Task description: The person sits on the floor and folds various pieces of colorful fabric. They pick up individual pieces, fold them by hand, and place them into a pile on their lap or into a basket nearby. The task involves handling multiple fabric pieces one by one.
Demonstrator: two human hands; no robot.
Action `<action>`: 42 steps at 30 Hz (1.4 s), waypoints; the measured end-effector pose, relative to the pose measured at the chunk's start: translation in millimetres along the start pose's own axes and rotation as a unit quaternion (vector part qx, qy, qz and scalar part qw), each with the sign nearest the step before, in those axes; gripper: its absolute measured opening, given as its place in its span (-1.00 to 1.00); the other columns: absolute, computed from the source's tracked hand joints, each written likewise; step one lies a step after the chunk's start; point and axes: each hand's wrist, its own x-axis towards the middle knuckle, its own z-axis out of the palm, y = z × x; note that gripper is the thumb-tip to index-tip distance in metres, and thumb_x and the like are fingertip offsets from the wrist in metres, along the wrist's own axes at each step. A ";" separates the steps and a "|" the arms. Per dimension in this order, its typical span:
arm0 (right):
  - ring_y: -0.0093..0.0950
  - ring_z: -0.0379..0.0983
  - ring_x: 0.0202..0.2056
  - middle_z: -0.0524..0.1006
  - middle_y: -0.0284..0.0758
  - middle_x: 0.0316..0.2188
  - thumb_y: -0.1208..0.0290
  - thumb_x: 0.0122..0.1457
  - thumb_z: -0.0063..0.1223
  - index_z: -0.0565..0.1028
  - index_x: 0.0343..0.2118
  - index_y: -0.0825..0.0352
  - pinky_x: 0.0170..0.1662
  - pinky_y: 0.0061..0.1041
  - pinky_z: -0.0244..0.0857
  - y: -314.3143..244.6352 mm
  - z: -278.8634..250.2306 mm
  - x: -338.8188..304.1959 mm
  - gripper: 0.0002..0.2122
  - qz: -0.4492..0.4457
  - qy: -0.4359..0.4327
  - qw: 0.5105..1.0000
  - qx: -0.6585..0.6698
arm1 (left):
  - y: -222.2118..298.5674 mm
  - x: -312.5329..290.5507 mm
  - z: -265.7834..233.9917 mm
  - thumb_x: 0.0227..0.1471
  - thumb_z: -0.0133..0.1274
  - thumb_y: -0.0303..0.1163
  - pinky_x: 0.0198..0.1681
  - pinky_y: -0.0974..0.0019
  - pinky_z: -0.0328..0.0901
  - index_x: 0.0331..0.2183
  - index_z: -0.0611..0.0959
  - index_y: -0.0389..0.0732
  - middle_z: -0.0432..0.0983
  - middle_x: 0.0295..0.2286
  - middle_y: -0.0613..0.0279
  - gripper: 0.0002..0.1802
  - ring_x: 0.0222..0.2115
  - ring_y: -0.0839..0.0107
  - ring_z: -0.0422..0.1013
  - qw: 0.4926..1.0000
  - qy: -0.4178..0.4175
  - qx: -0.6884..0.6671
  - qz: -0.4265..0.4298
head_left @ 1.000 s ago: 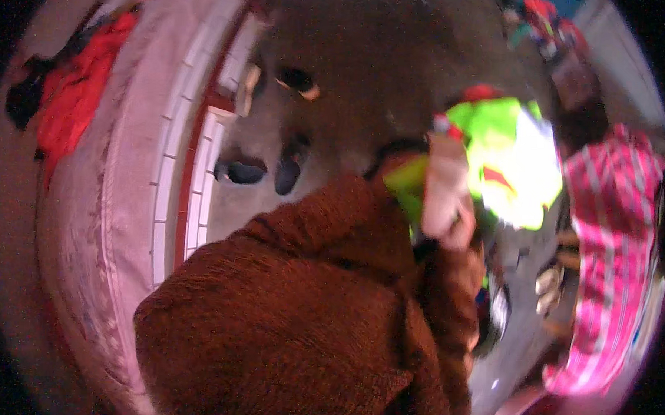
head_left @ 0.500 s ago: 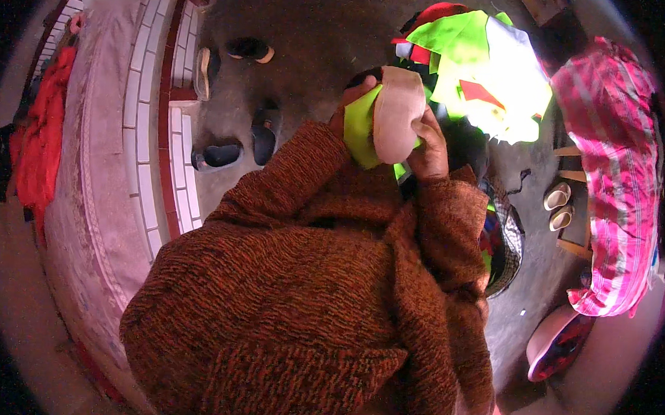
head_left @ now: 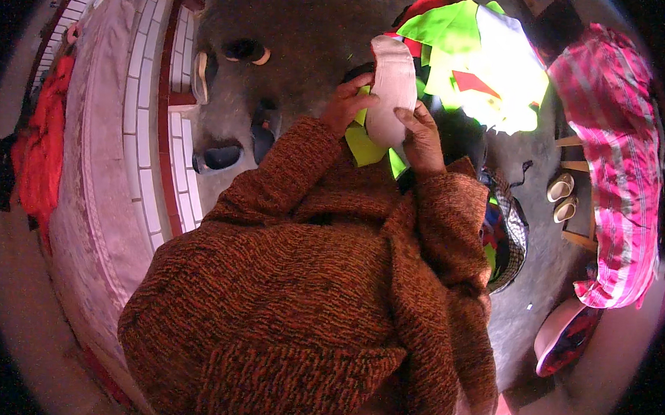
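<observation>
Head view: pale pink sole-shaped piece (head_left: 392, 88) held upright in front of the chest, above the floor (head_left: 310, 36), between both hands. Left hand (head_left: 348, 104) pinches its left edge, fingers curled on it; right hand (head_left: 419, 137) grips the lower right edge, thumb pressed on the face. Since half a second ago the piece has turned more lengthwise and risen clear of the lime-green fabric (head_left: 368, 146), which now sits behind and below it; judgement: it is being examined or squared up against the cloth. Beyond it, a bright pile of green cloth (head_left: 494, 74) with red patches. Counts: one pale piece, two hands, four dark shoes or so on the floor to the left, one pair of pale sandals (head_left: 561, 197) to the right, one pink plaid cloth (head_left: 617, 146), one checked basket (head_left: 513, 230).
</observation>
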 end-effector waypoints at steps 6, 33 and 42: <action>-0.51 0.39 -0.27 0.47 -0.35 -0.31 0.50 -0.04 0.02 0.40 -0.23 0.35 -0.15 -0.53 0.24 -4.8 7.4 -0.7 -0.74 0.023 0.015 0.999 -0.023 | 10.8 -4.8 7.2 -0.14 -0.02 -0.44 -0.15 0.40 0.22 -0.15 0.47 -0.27 0.44 -0.28 0.22 -0.59 -0.25 0.49 0.33 1.000 0.018 0.000 -0.012; -0.59 0.36 -0.28 0.48 -0.41 -0.34 0.51 0.05 0.03 0.44 -0.23 0.39 -0.15 -0.58 0.25 14.6 -16.7 -2.4 -0.79 -0.031 -0.125 0.968 -0.217 | -37.7 10.3 -5.4 -0.08 0.06 -0.41 -0.30 0.40 0.31 -0.23 0.53 -0.27 0.50 -0.38 0.28 -0.70 -0.38 0.52 0.38 0.990 0.119 -0.030 0.077; -0.62 0.35 -0.26 0.48 -0.41 -0.31 0.48 0.07 0.00 0.44 -0.21 0.40 -0.14 -0.59 0.23 4.9 -5.1 -11.3 -0.78 0.039 -0.132 0.961 -0.242 | -4.1 13.6 -15.8 -0.05 0.02 -0.35 -0.22 0.36 0.26 -0.25 0.53 -0.29 0.47 -0.33 0.27 -0.71 -0.32 0.46 0.37 0.983 0.178 0.014 0.045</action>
